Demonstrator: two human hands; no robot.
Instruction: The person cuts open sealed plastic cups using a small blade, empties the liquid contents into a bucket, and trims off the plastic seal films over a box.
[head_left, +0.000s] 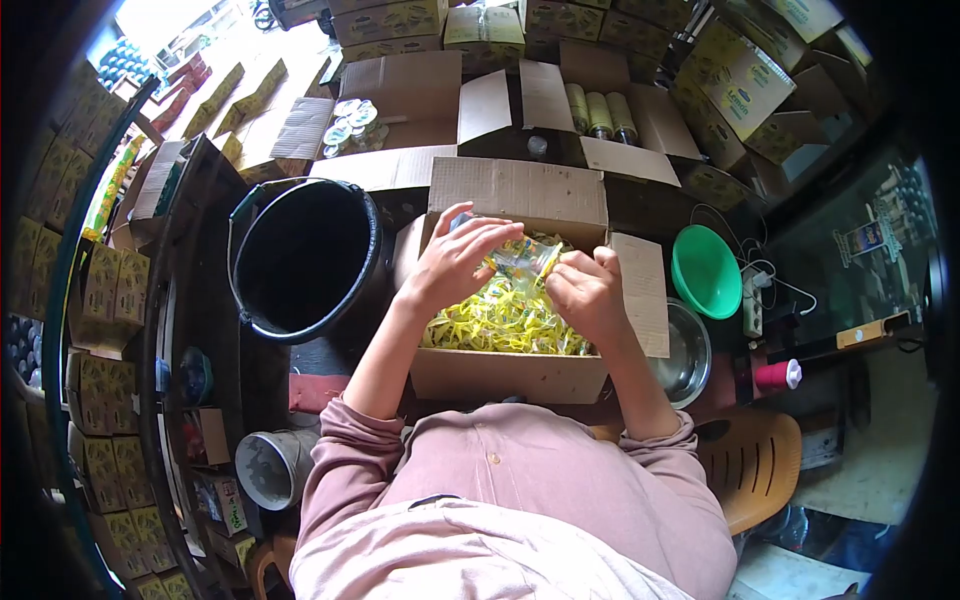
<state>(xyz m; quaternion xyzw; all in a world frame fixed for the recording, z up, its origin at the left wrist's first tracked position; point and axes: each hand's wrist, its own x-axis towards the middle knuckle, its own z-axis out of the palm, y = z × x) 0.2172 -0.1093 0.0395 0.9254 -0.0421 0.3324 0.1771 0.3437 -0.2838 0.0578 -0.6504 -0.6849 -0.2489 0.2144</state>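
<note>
A clear plastic jar (522, 257) lies tilted above an open cardboard box (508, 374), its mouth toward the right. Some yellow pieces show through its wall. My left hand (457, 258) wraps the jar from the left and above, fingers closed over it. At the jar's mouth, my right hand (588, 290) is closed with its fingers curled; what sits in them is hidden. Beneath both hands, the box holds a heap of small yellow-wrapped packets (500, 325).
A black bucket (372, 240) stands left of the box. To the right are a green bowl (706, 270), a metal bowl (690, 352), a power strip (753, 312) and a pink thread spool (775, 376). Behind, open cartons hold round lids (350, 125) and tall cylinders (600, 112).
</note>
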